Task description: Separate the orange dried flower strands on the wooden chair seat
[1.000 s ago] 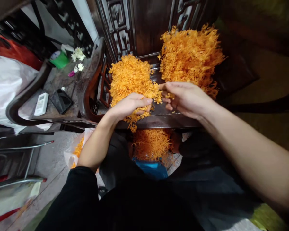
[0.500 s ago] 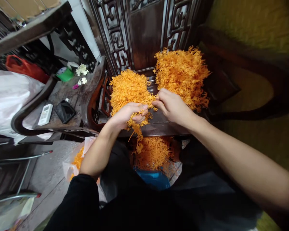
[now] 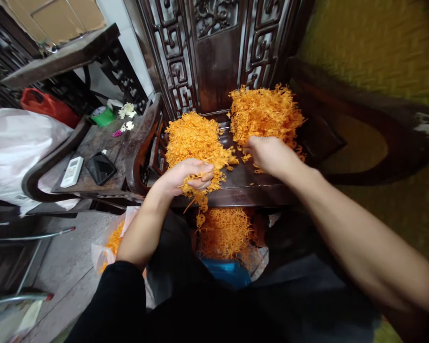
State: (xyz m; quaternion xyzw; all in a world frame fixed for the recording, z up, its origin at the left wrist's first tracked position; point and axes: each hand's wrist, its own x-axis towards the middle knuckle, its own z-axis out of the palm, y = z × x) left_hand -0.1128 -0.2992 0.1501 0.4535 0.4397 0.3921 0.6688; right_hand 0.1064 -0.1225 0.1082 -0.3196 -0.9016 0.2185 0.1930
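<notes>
Left hand [image 3: 186, 175]: fingers closed on a clump of orange strands [image 3: 200, 188] — at the seat edge.
Right hand [image 3: 270, 155]: at the right pile [image 3: 264, 114] — grip hidden, cannot tell.

A remote control [image 3: 72, 171] lies beside a phone [image 3: 100, 167] on the side table [image 3: 119, 150].

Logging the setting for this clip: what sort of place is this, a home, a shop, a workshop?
Probably a home room used for hand-sorting. Piles of orange strands lie on a carved dark wooden chair; beside it a wooden side table carries a remote control and a phone.
</notes>
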